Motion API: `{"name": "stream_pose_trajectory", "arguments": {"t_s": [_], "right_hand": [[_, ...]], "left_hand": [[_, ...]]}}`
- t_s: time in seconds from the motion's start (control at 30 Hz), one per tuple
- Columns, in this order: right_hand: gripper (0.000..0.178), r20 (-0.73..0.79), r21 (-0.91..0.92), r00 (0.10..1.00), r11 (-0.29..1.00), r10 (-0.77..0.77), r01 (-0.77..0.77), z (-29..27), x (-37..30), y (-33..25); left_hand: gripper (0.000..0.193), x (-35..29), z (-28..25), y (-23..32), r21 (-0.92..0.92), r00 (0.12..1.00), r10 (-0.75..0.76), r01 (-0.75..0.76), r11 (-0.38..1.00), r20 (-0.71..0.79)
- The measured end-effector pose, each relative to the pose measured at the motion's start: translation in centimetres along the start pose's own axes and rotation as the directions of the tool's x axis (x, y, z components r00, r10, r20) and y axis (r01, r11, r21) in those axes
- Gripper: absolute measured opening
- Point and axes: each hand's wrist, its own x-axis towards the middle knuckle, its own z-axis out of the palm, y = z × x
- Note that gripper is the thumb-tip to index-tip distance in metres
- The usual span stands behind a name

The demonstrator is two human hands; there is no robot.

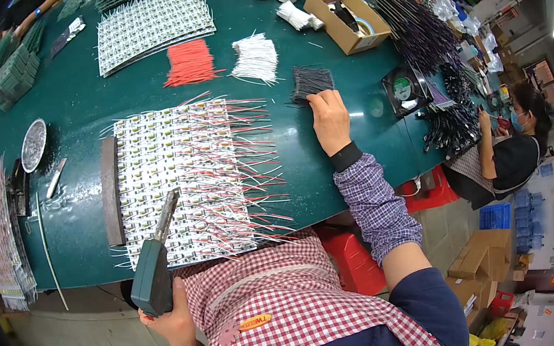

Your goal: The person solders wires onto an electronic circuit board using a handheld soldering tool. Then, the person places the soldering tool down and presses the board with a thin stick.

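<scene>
My left hand (174,318) is wrapped round the handle of a green soldering gun (151,275). Its metal tip points up and away, over a panel of small white circuit boards (151,161). Red and white wires (256,175) stick out along the right part of that panel. Farther right, my right hand (330,119) has its fingers pinched together at the near edge of a pile of black wires (312,79); the fingers cover the exact grip. Beyond the panel lie a bundle of red wires (189,63) and a bundle of white wires (255,59).
A dark bar (111,192) borders the panel's left side. Left stand a round dish (34,145) and a wired stack of boards (3,241). Far off are more board panels (152,26) and a cardboard box (345,23). A small fan (406,90) sits right, near a seated co-worker (506,148).
</scene>
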Motion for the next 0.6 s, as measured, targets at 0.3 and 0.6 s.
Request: {"name": "stream_pose_trajectory", "arguments": {"t_s": [0.3,0.6], "right_hand": [[0.009,-0.033,0.030,0.999,1.000,-0.005,0.006,-0.4,0.4,-0.2],[0.009,-0.029,-0.019,0.999,0.999,-0.041,0.040,-1.0,0.5,-0.3]], "left_hand": [[0.043,0.0,0.4,0.8,-0.026,1.000,-0.025,0.024,0.999,-0.008],[0.029,0.1,1.1,0.7,-0.012,0.991,0.112,-0.113,0.994,-0.069]]}}
